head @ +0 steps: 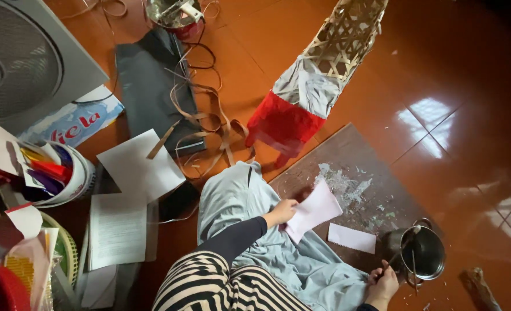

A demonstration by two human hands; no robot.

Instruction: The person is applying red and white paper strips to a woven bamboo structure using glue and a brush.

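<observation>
White paper sheet is pinched in my left hand over my lap, while my right hand grips a thin stick dipping into a small metal pot on the floor. I judge I'm loading paste; next comes a careful lift to the sheet. A second slip and scraps on the dark board lie between.

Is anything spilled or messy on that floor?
Yes. Small torn paper scraps and whitish smears litter the dark brown board beside the left hand holding a pale pink paper sheet. Loose tan bamboo strips lie tangled on the orange tiled floor.
</observation>
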